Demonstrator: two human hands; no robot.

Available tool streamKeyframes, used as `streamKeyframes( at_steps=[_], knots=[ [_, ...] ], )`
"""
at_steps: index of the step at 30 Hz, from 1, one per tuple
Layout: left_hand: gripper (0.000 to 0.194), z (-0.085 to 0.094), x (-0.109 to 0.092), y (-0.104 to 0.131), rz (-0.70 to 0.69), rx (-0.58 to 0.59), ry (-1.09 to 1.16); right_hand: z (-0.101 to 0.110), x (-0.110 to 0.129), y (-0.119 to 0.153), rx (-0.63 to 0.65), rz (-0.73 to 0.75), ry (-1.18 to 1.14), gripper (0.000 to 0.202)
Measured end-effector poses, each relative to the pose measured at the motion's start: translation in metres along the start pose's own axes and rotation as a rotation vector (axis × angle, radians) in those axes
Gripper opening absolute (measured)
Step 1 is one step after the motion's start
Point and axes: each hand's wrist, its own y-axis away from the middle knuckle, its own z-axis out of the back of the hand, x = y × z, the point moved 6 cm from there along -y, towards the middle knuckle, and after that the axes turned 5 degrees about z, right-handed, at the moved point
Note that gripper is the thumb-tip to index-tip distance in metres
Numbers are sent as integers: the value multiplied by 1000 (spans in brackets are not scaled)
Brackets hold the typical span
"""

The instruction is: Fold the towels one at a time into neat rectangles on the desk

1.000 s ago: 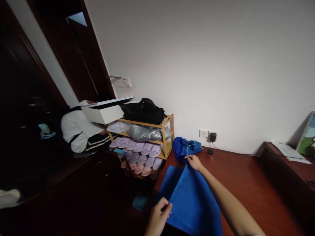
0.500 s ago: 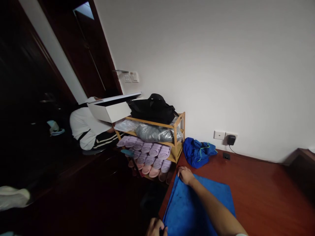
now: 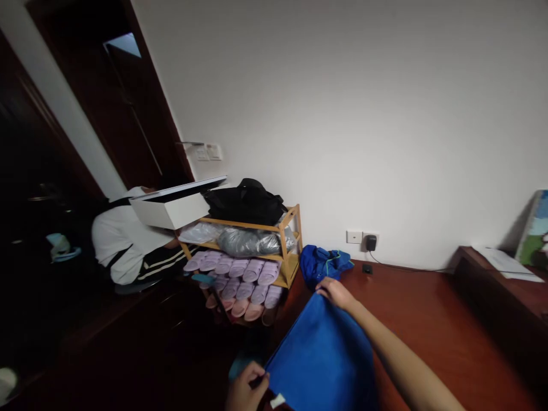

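A blue piece of fabric (image 3: 321, 354) is stretched between my two hands above the red-brown wooden surface, its lower part cut off by the bottom of the view. My right hand (image 3: 336, 294) pinches its far top corner. At the lower edge of the picture, my left hand (image 3: 248, 387) grips the near end of the same edge, close to a small white tag (image 3: 278, 400). A crumpled blue cloth item with green trim (image 3: 327, 264) lies just beyond my right hand, against the wall.
Left of the wooden surface (image 3: 419, 302) stands a wooden rack (image 3: 295, 228) with purple slippers (image 3: 252, 269), plastic-wrapped items and a black bag (image 3: 246, 202). A person in white (image 3: 115, 240) sits beside it near an open white box (image 3: 171, 211). A plugged-in black adapter (image 3: 371, 242) trails a cable.
The blue fabric's far corner has been lifted off the surface by my right hand, and its near end has shifted left with my left hand. The view has turned slightly right.
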Motion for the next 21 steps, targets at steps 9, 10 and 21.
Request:
streamKeyframes(
  at_steps=[9, 10, 21],
  knots=[
    [29, 44, -178, -3, -391, -29, 196, 212, 40, 148, -274, -14, -50, 39],
    [26, 46, -199, -1, -422, -21, 190, 229, 48, 164, -300, -29, -83, 40],
    [35, 31, -346, 23, -469, 346, 167, 324, 97, 278, -465, -57, -124, 42]
  ],
)
